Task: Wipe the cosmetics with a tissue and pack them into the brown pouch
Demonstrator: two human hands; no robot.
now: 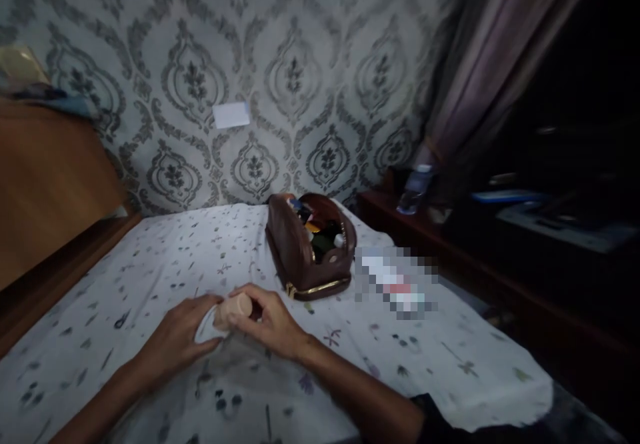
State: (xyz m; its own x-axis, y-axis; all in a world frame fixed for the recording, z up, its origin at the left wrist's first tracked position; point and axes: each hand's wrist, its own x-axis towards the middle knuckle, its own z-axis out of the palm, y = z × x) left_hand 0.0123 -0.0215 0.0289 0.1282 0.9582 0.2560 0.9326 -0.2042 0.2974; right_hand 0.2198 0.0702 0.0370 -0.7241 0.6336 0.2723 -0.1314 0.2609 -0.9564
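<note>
Near the middle of the patterned white sheet, my left hand is wrapped round a small white object, partly hidden by its fingers. A beige cylindrical piece sits against the white object's right side, between the fingers and thumb of my right hand. Both hands are close together. Whether the two pieces are joined cannot be made out. Beyond my right hand stands a brown bag, unzipped at the top, with several small items inside.
A blurred-out packet lies right of the bag. Along the right runs a dark wooden ledge with a clear bottle. An orange-brown wooden panel stands at the left, and a patterned wall rises behind the sheet.
</note>
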